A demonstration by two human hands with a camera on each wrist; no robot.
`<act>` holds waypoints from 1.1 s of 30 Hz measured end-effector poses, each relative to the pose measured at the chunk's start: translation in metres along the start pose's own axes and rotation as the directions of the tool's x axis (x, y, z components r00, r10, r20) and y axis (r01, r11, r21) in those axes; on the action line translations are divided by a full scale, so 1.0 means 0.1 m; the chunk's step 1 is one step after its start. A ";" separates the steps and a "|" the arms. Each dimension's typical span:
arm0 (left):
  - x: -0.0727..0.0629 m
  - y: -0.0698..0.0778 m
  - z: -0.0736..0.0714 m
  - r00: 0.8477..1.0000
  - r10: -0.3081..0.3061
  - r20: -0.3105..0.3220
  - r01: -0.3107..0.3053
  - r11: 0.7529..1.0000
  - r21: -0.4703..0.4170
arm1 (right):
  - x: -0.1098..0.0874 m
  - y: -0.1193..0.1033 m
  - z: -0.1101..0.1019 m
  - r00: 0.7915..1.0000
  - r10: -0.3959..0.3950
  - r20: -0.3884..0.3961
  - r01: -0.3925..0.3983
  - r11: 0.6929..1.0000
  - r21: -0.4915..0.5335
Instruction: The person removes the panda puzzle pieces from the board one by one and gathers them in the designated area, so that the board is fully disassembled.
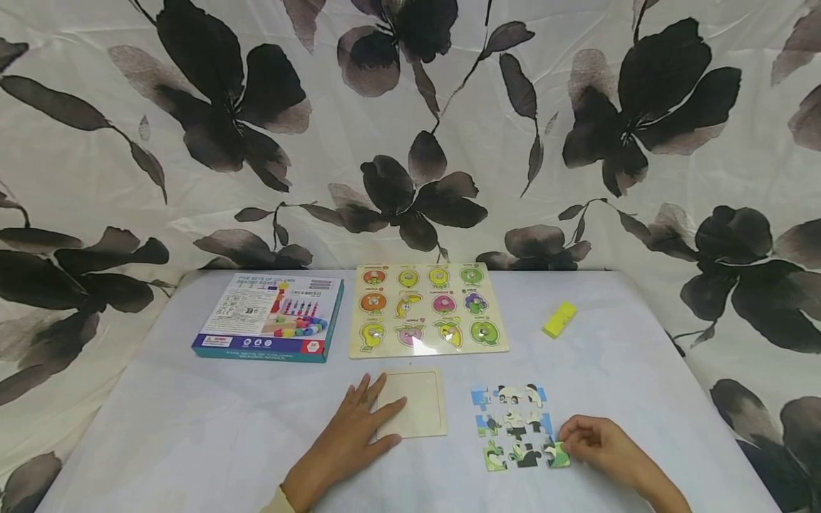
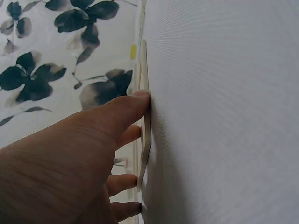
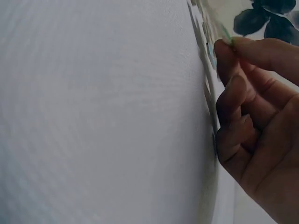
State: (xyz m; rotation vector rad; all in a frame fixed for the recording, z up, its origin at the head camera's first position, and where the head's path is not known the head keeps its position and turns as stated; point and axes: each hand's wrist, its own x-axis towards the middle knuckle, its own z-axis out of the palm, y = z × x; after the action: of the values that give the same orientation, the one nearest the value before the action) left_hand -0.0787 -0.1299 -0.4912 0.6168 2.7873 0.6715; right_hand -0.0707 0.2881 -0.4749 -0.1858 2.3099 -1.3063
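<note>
Several panda jigsaw pieces (image 1: 515, 424) lie in loose rows on the white cloth, with small gaps between them. At the lower right corner of these rows, my right hand (image 1: 599, 450) pinches a green corner puzzle piece (image 1: 559, 456) between thumb and finger. The right wrist view shows the piece's thin green edge (image 3: 226, 33) at the fingertips of the right hand (image 3: 261, 102). My left hand (image 1: 349, 434) rests with spread fingers on the left side of a pale wooden puzzle tray (image 1: 420, 406). In the left wrist view the thumb (image 2: 126, 112) touches the tray's edge (image 2: 146, 121).
Behind the tray lies a fruit puzzle board (image 1: 426, 349). A boxed bead set (image 1: 269, 317) is at the back left, and a yellow block (image 1: 559, 320) at the back right. A floral cloth (image 1: 410, 107) hangs behind the table (image 1: 192, 427).
</note>
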 end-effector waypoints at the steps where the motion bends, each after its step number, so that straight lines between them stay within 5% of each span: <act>1: 0.00 0.00 0.00 1.000 0.000 0.000 0.000 1.000 -0.001 | 0.00 0.00 0.01 1.000 -0.004 -0.001 0.004 1.000 -0.011; 33: -0.01 0.00 -0.01 1.000 0.015 -0.003 -0.015 1.000 -0.004 | -0.02 0.01 0.07 0.996 0.040 -0.080 -0.047 0.995 -0.092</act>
State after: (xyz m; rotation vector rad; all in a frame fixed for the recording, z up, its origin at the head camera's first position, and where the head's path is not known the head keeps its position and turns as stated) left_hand -0.0779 -0.1310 -0.4904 0.6368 2.7863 0.6818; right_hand -0.0656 0.2834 -0.4782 -0.1164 2.4292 -1.2049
